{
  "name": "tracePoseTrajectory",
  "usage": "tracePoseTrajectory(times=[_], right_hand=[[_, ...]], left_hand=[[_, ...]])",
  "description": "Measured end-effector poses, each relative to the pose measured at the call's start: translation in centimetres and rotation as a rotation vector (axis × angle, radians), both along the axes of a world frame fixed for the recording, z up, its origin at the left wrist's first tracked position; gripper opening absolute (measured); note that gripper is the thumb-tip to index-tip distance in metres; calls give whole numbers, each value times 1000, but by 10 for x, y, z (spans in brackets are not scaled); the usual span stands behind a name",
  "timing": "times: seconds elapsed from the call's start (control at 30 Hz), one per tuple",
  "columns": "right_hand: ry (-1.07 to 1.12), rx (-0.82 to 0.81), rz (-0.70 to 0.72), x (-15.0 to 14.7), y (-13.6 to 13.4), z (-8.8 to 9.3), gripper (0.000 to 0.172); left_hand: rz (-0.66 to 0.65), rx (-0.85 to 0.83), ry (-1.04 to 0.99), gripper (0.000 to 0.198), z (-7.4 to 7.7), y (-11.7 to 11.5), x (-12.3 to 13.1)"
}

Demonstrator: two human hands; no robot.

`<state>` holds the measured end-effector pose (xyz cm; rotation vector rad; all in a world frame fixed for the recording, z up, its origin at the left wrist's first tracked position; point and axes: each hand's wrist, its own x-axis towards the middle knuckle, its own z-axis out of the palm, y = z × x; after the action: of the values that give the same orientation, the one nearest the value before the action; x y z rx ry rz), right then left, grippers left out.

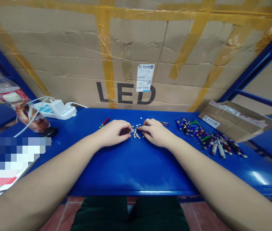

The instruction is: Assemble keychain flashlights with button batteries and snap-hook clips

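My left hand (115,131) rests on the blue table (131,166), fingers curled and pinched on a small silvery part at its fingertips. My right hand (154,131) lies just opposite, fingers closed down onto a scatter of small silver button cells (137,133) between the two hands. I cannot make out whether the right fingers hold one. A red pen-like keychain light (104,122) lies just beyond my left hand. A bit of red and green keyring (166,123) shows behind my right hand.
A pile of several small coloured keychain flashlights (210,139) lies to the right, beside a flat cardboard box (236,123). At left stand a drink bottle (18,104) and a white power strip with charger (56,109). A large "LED" carton (126,64) walls the back.
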<state>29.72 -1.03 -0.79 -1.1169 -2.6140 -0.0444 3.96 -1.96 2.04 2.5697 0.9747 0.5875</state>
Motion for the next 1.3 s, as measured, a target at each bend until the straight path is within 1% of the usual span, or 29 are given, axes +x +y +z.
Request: tracePoseTrajectory(times=[0.07,0.17,0.3,0.37,0.47,0.53,0.6,0.67,0.77,0.83,0.9,0.93,1.0,1.07,1.13,1.2,1.3], right_hand=[[-35,4,1,-3,0,0,39],[-77,4,-18,1,-1,4,38],[-151,-26,-87,12,-12,15,36],[-196,-38,-88,14,-25,23,35],[-264,-34,-70,15,-56,34,30],[-278,-42,-57,15,-83,37,35],[-231,-51,-37,18,-112,34,47],[-158,-45,-6,23,-139,26,57],[-17,-14,62,33,-170,8,49],[71,34,106,36,-182,-4,35],[148,83,127,36,-188,-13,18],[182,104,130,36,-190,-16,12],[240,126,135,34,-191,-20,15],[287,103,151,32,-190,-19,15],[347,35,171,31,-186,-14,12],[420,-40,189,30,-176,-3,12],[486,-93,208,22,-148,18,10]], left_hand=[[3,-17,3,9,1,0,0],[11,-35,1,9,0,0,-1],[17,-43,-7,9,-1,1,-2],[19,-50,-5,10,-2,2,-3],[19,-71,1,11,-2,2,-3],[20,-85,5,12,-1,1,-3],[22,-88,14,13,0,0,-3],[19,-87,23,13,1,-1,-3],[20,-98,31,14,3,-2,-3],[24,-106,32,14,3,-2,-3],[27,-114,31,15,3,-1,-3],[26,-118,30,15,3,-1,-4],[20,-120,29,15,2,1,-4],[3,-116,19,15,0,2,-5],[-30,-111,0,15,-1,2,-4],[-72,-117,-22,14,-2,1,-3],[-135,-138,-43,12,-3,-1,-2]])
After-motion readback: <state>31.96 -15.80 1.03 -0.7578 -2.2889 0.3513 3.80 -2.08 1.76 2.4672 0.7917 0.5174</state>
